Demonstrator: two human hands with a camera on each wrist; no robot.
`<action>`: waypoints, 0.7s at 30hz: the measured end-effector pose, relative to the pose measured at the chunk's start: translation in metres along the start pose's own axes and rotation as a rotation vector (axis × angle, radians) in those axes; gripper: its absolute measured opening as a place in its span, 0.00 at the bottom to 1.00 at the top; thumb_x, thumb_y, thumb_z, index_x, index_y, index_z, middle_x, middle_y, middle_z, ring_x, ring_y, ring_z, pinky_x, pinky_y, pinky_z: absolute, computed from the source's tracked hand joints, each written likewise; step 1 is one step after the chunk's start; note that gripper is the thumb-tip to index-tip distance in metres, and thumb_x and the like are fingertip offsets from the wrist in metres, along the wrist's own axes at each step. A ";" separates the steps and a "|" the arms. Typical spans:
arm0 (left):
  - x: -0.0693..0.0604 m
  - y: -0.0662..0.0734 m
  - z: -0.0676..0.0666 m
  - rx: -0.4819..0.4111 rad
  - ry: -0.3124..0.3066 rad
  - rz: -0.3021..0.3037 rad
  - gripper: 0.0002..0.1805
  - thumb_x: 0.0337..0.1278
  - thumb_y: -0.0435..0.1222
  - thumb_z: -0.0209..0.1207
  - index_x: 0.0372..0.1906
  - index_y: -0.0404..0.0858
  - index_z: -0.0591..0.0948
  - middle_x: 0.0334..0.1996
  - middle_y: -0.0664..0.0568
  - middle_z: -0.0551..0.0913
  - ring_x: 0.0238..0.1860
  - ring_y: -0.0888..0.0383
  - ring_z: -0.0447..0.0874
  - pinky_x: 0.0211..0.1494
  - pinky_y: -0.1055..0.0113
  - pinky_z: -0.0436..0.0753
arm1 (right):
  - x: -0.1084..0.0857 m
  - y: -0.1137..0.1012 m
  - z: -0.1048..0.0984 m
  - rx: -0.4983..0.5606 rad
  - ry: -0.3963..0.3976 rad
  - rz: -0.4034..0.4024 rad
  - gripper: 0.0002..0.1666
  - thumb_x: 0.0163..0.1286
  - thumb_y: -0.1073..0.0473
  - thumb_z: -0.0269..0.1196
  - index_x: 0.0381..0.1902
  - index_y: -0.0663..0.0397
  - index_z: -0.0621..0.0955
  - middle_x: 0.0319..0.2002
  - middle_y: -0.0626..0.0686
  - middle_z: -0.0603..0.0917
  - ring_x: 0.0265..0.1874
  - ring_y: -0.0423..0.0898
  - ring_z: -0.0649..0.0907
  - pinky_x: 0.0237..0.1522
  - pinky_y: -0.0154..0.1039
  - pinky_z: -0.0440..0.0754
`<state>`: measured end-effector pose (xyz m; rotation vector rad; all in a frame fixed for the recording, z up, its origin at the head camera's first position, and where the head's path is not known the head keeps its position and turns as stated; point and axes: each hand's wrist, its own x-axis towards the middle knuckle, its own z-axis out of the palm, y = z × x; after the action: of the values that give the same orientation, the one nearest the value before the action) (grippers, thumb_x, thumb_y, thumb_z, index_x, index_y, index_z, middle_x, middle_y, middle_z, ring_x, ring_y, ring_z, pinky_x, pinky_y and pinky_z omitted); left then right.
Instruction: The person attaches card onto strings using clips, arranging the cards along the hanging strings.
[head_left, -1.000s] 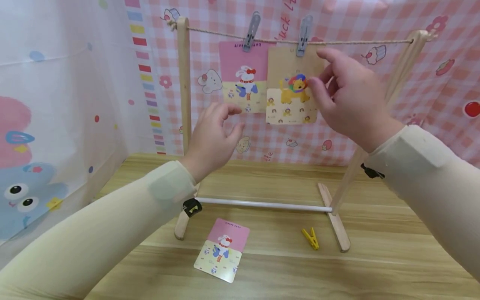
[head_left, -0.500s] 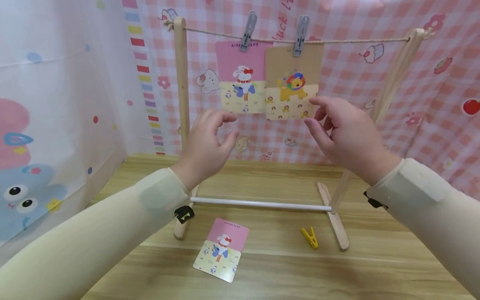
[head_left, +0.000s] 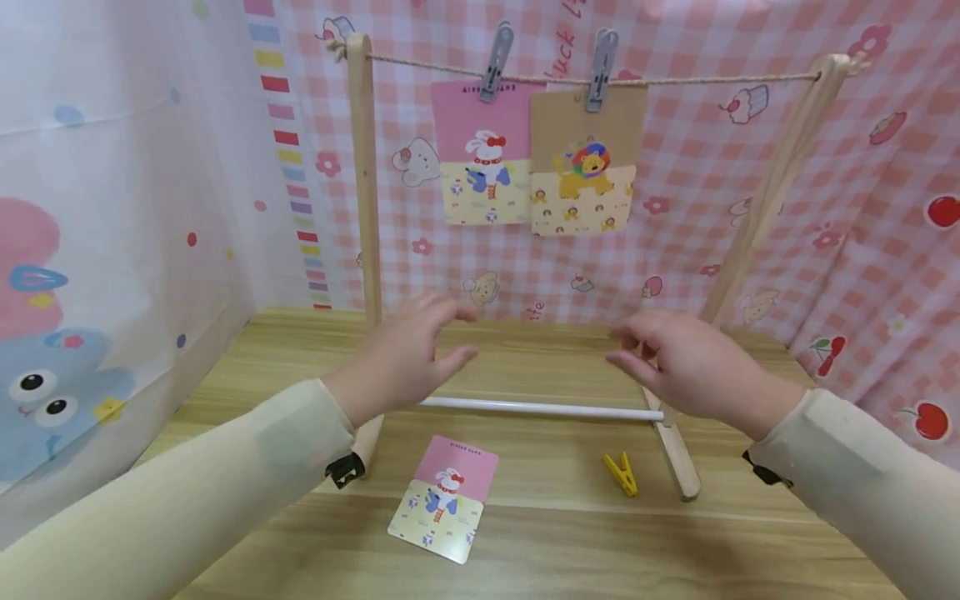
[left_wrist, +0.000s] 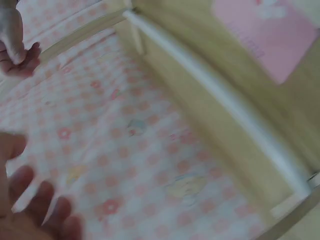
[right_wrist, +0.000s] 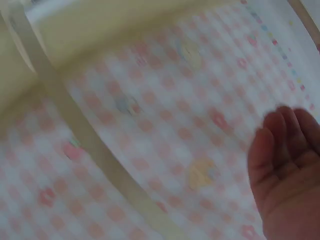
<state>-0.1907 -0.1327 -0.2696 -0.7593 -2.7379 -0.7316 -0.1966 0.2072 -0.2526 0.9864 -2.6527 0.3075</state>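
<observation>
Two cards hang from a rope (head_left: 712, 81), each held by a grey clothespin. The left one is a pink and yellow rabbit card (head_left: 487, 150) under its clothespin (head_left: 497, 62); beside it is a tan lion card (head_left: 585, 158) under another clothespin (head_left: 602, 71). My left hand (head_left: 408, 354) is in the air by the left post, fingers loosely bent and holding nothing. Level with it, my right hand (head_left: 682, 362) hovers near the right post, also holding nothing. A second rabbit card (head_left: 444, 498) lies on the table, and a yellow clothespin (head_left: 620, 474) lies to its right.
The rope runs between a left wooden post (head_left: 365, 183) and a right wooden post (head_left: 780, 183). A white rod (head_left: 540, 408) joins their feet low above the wooden table (head_left: 555, 542). A pink checked cloth (head_left: 697, 250) hangs behind.
Both hands have come down from the hanging cards; the right one was at the lion card's edge. The cards and clothespins stay on the rope.
</observation>
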 end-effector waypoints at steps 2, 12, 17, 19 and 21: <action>-0.008 -0.005 0.013 0.040 -0.141 -0.028 0.28 0.72 0.48 0.64 0.71 0.44 0.76 0.70 0.52 0.78 0.72 0.48 0.75 0.75 0.48 0.75 | -0.009 0.003 0.015 0.017 -0.119 0.019 0.13 0.74 0.53 0.69 0.49 0.56 0.86 0.36 0.45 0.87 0.32 0.37 0.83 0.34 0.40 0.84; -0.042 -0.020 0.060 0.162 -0.588 -0.113 0.50 0.54 0.51 0.77 0.80 0.48 0.67 0.78 0.51 0.69 0.75 0.48 0.72 0.76 0.48 0.75 | -0.053 0.018 0.089 0.067 -0.428 0.149 0.21 0.71 0.45 0.71 0.48 0.57 0.84 0.26 0.39 0.80 0.23 0.32 0.74 0.27 0.34 0.75; -0.046 -0.025 0.070 0.154 -0.628 -0.172 0.55 0.43 0.46 0.82 0.79 0.47 0.67 0.77 0.51 0.71 0.73 0.49 0.75 0.76 0.49 0.74 | -0.067 0.025 0.109 0.097 -0.419 0.152 0.20 0.67 0.43 0.74 0.41 0.51 0.82 0.25 0.38 0.79 0.22 0.32 0.74 0.25 0.33 0.74; -0.047 -0.027 0.072 0.148 -0.630 -0.186 0.56 0.41 0.45 0.83 0.79 0.46 0.68 0.77 0.51 0.71 0.74 0.49 0.73 0.77 0.49 0.73 | -0.070 0.028 0.113 0.107 -0.400 0.135 0.18 0.66 0.44 0.75 0.39 0.48 0.80 0.26 0.38 0.78 0.23 0.31 0.73 0.26 0.32 0.74; -0.047 -0.030 0.075 0.146 -0.627 -0.197 0.55 0.39 0.43 0.83 0.78 0.46 0.69 0.77 0.50 0.72 0.74 0.48 0.72 0.77 0.48 0.72 | -0.071 0.029 0.115 0.110 -0.387 0.120 0.17 0.65 0.47 0.76 0.39 0.49 0.80 0.28 0.39 0.79 0.25 0.31 0.74 0.27 0.32 0.75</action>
<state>-0.1717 -0.1365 -0.3604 -0.7983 -3.4205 -0.3542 -0.1875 0.2374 -0.3878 1.0087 -3.0821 0.3187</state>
